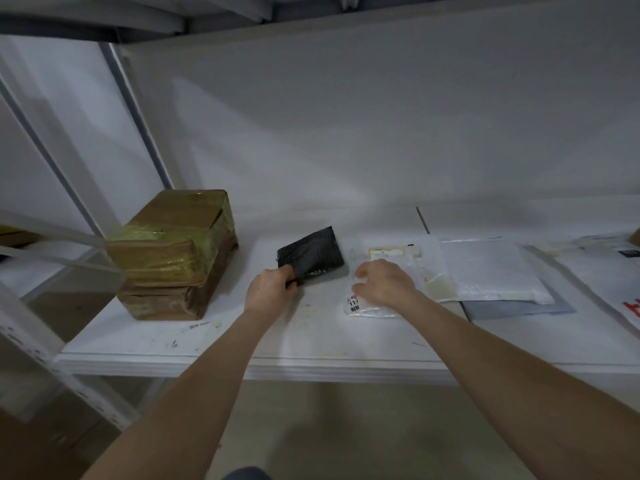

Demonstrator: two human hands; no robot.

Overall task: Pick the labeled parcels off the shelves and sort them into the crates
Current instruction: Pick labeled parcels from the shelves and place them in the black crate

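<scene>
Left hand [268, 287] pinches the near corner of the black parcel [311, 252], which is on the white shelf [242, 341] right of the taped boxes [173, 251]. Right hand [384, 284] rests fingers-spread on the clear bag [388, 271], not closed on it; white mailers [491, 268] lie beside.
</scene>
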